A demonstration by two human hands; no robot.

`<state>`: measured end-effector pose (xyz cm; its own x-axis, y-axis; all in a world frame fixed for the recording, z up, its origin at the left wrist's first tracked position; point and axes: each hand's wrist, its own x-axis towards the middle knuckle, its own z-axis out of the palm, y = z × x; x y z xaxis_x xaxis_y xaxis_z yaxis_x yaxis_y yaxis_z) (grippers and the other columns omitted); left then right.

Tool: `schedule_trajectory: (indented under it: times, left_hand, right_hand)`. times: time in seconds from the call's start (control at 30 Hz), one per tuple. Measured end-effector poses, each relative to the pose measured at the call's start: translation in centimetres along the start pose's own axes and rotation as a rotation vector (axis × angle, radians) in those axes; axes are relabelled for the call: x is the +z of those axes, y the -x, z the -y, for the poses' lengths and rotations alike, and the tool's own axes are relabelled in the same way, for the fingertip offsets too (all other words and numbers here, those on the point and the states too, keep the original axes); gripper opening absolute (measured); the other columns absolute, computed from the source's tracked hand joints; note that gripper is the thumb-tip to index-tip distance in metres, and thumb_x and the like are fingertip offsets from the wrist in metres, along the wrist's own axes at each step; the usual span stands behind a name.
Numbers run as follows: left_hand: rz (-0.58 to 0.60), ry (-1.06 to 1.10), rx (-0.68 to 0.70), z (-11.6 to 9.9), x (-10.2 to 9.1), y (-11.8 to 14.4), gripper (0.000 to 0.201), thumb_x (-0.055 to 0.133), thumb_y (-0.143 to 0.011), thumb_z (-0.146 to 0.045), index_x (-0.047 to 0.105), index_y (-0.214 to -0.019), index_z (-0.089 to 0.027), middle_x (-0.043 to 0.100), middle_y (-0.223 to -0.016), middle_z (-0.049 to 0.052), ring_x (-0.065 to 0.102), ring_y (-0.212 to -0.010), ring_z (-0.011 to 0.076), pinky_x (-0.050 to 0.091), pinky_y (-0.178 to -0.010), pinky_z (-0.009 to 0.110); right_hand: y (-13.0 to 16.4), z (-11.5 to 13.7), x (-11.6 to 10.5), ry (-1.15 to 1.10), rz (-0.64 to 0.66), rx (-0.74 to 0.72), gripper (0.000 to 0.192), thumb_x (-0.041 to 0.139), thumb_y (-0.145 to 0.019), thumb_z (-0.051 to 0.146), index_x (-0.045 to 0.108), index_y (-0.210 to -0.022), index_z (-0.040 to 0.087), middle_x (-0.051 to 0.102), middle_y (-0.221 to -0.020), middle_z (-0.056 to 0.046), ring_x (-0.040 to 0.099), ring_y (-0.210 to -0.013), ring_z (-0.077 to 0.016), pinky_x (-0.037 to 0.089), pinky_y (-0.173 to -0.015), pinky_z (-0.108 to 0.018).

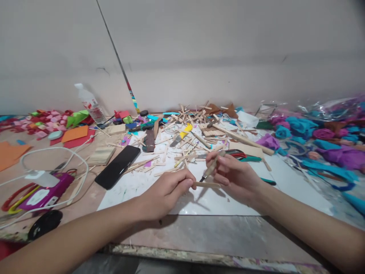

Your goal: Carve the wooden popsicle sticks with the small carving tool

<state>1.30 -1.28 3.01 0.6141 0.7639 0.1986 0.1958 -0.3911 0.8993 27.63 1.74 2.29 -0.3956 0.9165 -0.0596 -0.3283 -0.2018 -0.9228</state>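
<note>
From where I sit, far off, I see a tabletop (222,236) with a chipped, paint-flecked near edge. A white sheet (293,190) covers much of its middle. Toward the near left corner I make out a purple power strip (64,183) and a black oval object (45,224). A clear bottle (89,102) and pink pieces (49,121) sit near the far edge; blue crumpled paper (302,127) lies toward the right edge.

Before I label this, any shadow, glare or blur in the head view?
Head view: shadows on the white sheet below the wooden strip; head view, right: glints on the clear plastic; head view, left: lettering on the bottle too soft to read; head view: top-right corner dark.
</note>
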Motion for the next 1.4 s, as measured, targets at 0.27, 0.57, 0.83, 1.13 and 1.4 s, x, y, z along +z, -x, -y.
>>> schedule_trajectory:
  times: [0.27, 0.57, 0.83, 1.13, 1.4]
  left_hand:
    - [-0.031, 0.358, -0.100, 0.3, 0.1, -0.3, 0.045, 0.050, -0.111, -0.063, 0.056, -0.098, -0.020, 0.041, -0.069, -0.006, 0.041, -0.061, 0.0122, 0.035, -0.060, 0.025]
    - [-0.069, 0.293, -0.196, 1.5, -0.1, -1.2, 0.045, 0.046, -0.110, -0.062, 0.056, -0.094, -0.020, 0.033, -0.064, -0.008, 0.033, -0.052, 0.0116, 0.036, -0.053, 0.025]
    - [-0.139, -0.168, -0.140, 1.7, -0.8, -1.1, 0.026, 0.056, -0.109, -0.036, 0.073, -0.098, -0.020, 0.066, -0.079, 0.000, 0.056, -0.075, 0.0167, 0.037, -0.074, 0.030]
    - [-0.125, -0.300, -0.219, 2.2, -0.2, -1.1, 0.036, 0.049, -0.108, -0.037, 0.067, -0.082, -0.019, 0.062, -0.072, -0.001, 0.055, -0.071, 0.0170, 0.035, -0.071, 0.030]
    - [-0.135, -0.279, -0.275, 2.1, 0.0, -1.1, 0.037, 0.048, -0.106, -0.041, 0.068, -0.083, -0.019, 0.065, -0.075, 0.000, 0.058, -0.076, 0.0192, 0.036, -0.072, 0.031]
  right_hand:
    - [-0.6, -0.8, -2.0, 0.191, 0.125, 0.033, 0.039, 0.096, -0.080, 0.047, 0.072, -0.082, 0.016, 0.060, -0.063, 0.006, 0.045, -0.047, -0.0067, 0.033, -0.044, -0.020]
    - [1.0, -0.5, 1.6, 0.411, 0.025, 0.109, 0.038, 0.095, -0.085, 0.049, 0.085, -0.101, 0.015, 0.063, -0.064, 0.001, 0.042, -0.051, -0.0074, 0.022, -0.041, -0.020]
    - [1.3, -2.0, 3.0, 0.364, -0.060, 0.196, 0.050, 0.083, -0.089, 0.065, 0.075, -0.098, 0.017, 0.059, -0.054, 0.005, 0.035, -0.034, -0.0045, 0.021, -0.034, -0.019]
    - [1.2, -2.1, 2.9, 0.396, 0.006, 0.272, 0.046, 0.074, -0.092, 0.061, 0.072, -0.079, 0.016, 0.067, -0.050, -0.002, 0.038, -0.027, -0.0061, 0.021, -0.029, -0.019]
    - [1.5, -2.1, 3.2, 0.487, -0.032, 0.258, 0.036, 0.071, -0.094, 0.050, 0.075, -0.087, 0.015, 0.064, -0.049, 0.001, 0.038, -0.028, -0.0062, 0.021, -0.030, -0.018]
